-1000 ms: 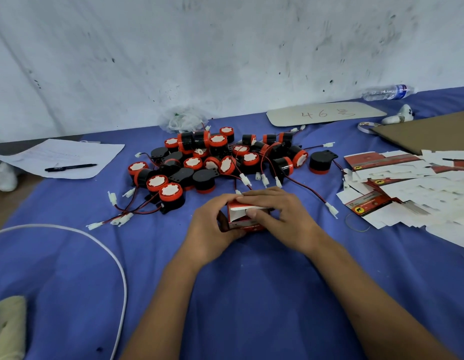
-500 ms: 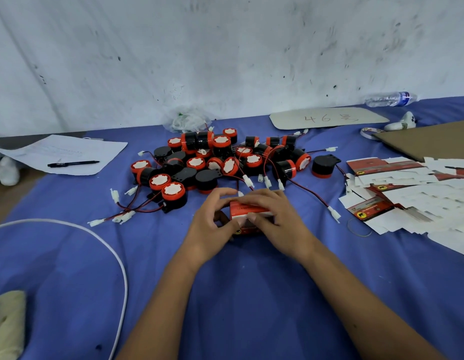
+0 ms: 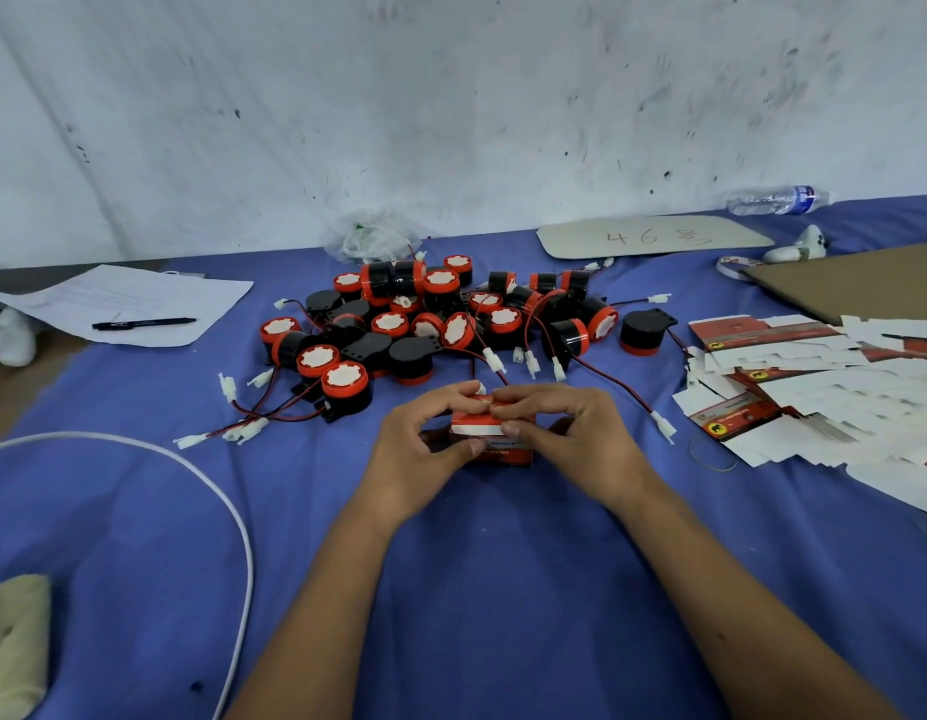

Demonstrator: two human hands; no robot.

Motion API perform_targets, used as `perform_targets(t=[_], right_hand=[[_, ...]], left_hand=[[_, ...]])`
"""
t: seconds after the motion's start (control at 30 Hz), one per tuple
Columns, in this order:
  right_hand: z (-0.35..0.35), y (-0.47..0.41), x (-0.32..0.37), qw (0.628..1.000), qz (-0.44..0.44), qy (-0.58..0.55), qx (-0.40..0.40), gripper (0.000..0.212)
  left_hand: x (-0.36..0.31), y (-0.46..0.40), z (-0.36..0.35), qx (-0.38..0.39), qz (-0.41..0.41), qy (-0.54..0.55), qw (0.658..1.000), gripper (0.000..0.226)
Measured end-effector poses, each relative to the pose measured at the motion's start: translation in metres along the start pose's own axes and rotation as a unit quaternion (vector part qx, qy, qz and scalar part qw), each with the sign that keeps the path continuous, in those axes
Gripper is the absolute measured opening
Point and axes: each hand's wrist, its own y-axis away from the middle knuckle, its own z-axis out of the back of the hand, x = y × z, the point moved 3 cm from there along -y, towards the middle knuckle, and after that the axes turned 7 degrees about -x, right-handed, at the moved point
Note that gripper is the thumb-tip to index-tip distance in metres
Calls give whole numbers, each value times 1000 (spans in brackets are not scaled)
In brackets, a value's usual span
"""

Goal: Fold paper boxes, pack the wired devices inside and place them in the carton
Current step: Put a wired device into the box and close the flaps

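Both hands, left hand (image 3: 425,449) and right hand (image 3: 565,433), pinch a small red paper box (image 3: 495,439) on the bench (image 3: 503,589), its thin, crushable card best gripped along the folded edges.

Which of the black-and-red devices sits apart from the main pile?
The device at the pile's right end, near the flat boxes. It stands alone with its black side up, red rim on the cloth.

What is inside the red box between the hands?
Cannot tell: the red box looks closed, with both the left hand and right hand gripping it, fingertips on top. Its contents are covered.
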Motion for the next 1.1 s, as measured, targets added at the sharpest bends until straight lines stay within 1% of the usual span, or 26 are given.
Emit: perform_targets(t=[0.13, 0.37, 0.4, 0.47, 0.53, 0.6, 0.67, 0.73, 0.87, 1.0, 1.1], right_hand=[[0, 0, 4, 1000, 0, 30, -1, 17], [1, -5, 16, 990, 53, 126, 36, 21], [1, -5, 19, 984, 74, 156, 42, 22], [-3, 1, 24, 960, 136, 240, 54, 25], [-3, 5, 25, 946, 161, 273, 72, 27], [0, 7, 24, 950, 156, 257, 86, 31], [3, 9, 24, 952, 151, 252, 81, 31], [3, 11, 25, 954, 154, 251, 57, 23], [3, 9, 23, 969, 141, 204, 19, 14], [4, 10, 19, 982, 118, 144, 32, 10], [4, 13, 18, 985, 114, 130, 25, 11]], left_hand=[[-2, 1, -2, 4, -5, -29, 1000, 37], [-6, 2, -3, -1, -11, -49, 999, 28], [-6, 2, -3, -4, -15, -50, 999, 26], [-6, 2, -3, -10, -17, -54, 998, 22], [-6, 3, -4, -14, -11, -56, 998, 23], [-6, 3, -3, -17, -8, -51, 999, 24], [-7, 3, -3, -16, -13, -49, 999, 24], [-9, 4, -3, -12, -18, -55, 998, 27], [-11, 5, -4, -14, -17, -66, 998, 44], [-11, 6, -5, -22, -24, -76, 997, 51], [-11, 7, -5, -25, -28, -80, 996, 48]])
